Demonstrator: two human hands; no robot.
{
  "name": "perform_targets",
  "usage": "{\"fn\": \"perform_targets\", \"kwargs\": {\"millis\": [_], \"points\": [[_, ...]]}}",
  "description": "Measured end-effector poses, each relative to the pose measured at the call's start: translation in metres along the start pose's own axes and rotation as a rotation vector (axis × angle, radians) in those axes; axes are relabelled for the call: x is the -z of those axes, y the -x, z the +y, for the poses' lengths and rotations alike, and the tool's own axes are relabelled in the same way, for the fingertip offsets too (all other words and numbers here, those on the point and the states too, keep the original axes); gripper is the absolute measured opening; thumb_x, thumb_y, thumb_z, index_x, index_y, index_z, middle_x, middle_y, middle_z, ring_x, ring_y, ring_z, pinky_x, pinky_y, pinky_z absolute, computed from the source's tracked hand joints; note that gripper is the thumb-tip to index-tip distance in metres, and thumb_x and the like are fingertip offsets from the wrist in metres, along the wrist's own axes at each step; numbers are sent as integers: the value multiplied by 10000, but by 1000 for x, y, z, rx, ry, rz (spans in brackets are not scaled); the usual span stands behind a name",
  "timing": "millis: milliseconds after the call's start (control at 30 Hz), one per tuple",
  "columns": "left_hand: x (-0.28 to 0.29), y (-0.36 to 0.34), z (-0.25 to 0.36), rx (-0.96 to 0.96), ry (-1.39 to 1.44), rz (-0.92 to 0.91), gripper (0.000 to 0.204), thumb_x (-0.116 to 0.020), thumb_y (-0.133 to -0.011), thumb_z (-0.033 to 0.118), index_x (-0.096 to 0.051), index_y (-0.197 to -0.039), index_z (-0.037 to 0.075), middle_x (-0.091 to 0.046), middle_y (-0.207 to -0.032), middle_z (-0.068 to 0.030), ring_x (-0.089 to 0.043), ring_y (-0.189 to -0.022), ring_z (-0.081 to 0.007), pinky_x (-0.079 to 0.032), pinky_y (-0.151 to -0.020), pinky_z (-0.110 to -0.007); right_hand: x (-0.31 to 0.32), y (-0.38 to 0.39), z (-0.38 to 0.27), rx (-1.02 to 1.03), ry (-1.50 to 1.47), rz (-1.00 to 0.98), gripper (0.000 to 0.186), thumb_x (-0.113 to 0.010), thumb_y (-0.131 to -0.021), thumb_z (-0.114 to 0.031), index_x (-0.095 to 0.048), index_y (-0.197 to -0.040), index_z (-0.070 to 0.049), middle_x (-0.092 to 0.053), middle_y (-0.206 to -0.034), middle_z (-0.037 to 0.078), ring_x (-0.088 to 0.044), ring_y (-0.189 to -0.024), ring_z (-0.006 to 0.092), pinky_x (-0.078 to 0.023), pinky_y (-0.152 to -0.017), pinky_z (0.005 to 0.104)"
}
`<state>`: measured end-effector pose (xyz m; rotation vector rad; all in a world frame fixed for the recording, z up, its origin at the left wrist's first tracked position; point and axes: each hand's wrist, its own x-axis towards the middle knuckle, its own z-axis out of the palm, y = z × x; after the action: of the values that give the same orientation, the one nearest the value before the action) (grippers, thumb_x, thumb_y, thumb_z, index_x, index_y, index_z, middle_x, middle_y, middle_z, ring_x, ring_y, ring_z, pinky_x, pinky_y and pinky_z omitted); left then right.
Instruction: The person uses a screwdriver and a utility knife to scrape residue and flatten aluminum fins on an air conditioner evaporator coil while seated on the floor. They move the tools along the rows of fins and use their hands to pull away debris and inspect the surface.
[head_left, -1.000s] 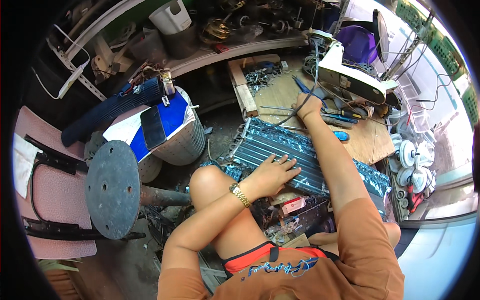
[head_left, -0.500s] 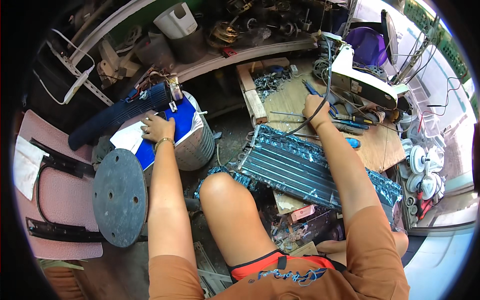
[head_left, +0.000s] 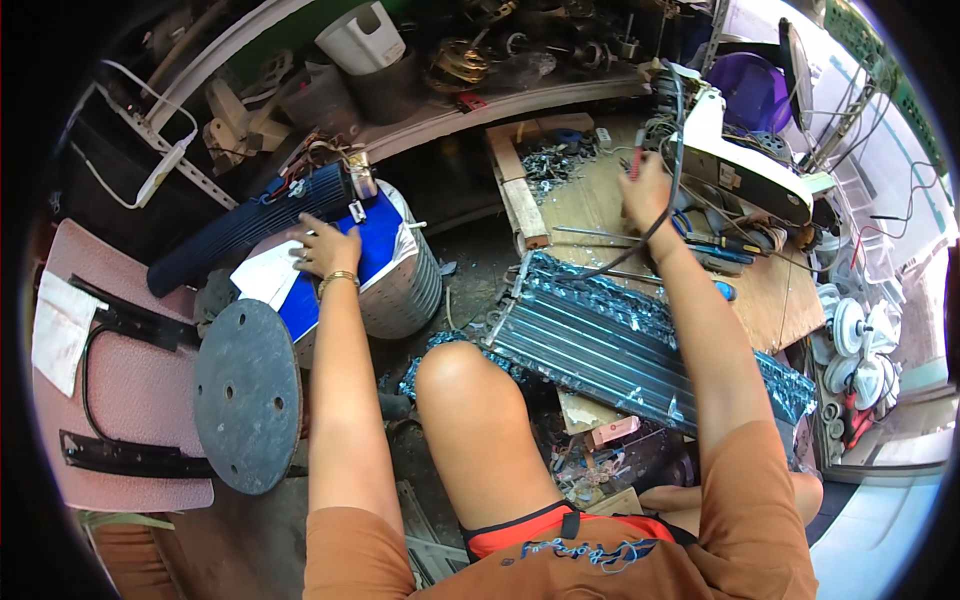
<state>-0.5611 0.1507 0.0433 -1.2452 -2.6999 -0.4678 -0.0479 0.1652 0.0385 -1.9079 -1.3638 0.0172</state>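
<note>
My left hand (head_left: 328,248) is spread over the blue top (head_left: 385,228) of a round metal drum (head_left: 408,290). Beside its fingers lie a white paper (head_left: 262,274) and a long dark cylindrical fan rotor (head_left: 262,222) with a small motor (head_left: 357,175) and wires at its end. Over the wooden board, my right hand (head_left: 648,192) is closed around a slim red-handled tool (head_left: 636,164); its exact kind is unclear. A black cable (head_left: 672,190) passes across that hand. Below my right forearm lies a finned metal coil panel (head_left: 600,335) with ragged, shiny blue-silver edges.
Pliers and screwdrivers (head_left: 722,248) lie on the wooden board (head_left: 590,215), with small screws (head_left: 550,168) in its far corner. A white appliance housing (head_left: 745,165) stands behind. A round grey disc (head_left: 248,395) and pink chair (head_left: 130,400) are at left. Motor parts fill the shelf (head_left: 480,115).
My right hand has risen from among the tools, moving farther away, and now holds the red-handled tool. The left hand's fingers have spread, staying over the blue top.
</note>
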Motion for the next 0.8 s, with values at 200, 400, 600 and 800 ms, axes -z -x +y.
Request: {"fn": "perform_targets", "kwargs": {"millis": [200,400,600,800], "points": [[45,139,16,-616,919,69,628,-791,-934,210,-558,-1477,-2,-603,-1460,-213,-549,-1367,-343,-425,-1167,-454,80,32,57,-62,-518,-60,475,-567,-1044,-225,-535,-1488,-60,-687,-969,89,-665,-766,177,-560,-691,360],[201,320,-12,-1776,1486,-1446,281,-744,-972,210,-761,-1221,82,-705,-1145,-91,-666,-1076,-295,-509,-957,-457,212,146,80,-269,-828,-134,468,-520,-1067,-193,-513,-1521,-79,-611,-873,32,-550,-610,79,-468,-526,230],[217,390,-19,-2015,1408,-1668,138,-701,-1003,271,-741,-1123,216,-601,-1102,-16,-568,-1050,-253,-392,-952,-471,278,246,108,-297,-835,81,534,-546,-1035,-127,-440,-1542,2,-713,-1162,136,-604,-737,89,-504,-604,218],[231,402,-9,-2096,1133,-1757,116,-727,-994,278,-746,-1096,227,-616,-1026,10,-573,-1017,-241,-357,-944,-445,321,296,137,-401,-868,133,531,-522,-1038,-133,-429,-1554,-46,-681,-932,107,-607,-612,103,-529,-535,232]]}}
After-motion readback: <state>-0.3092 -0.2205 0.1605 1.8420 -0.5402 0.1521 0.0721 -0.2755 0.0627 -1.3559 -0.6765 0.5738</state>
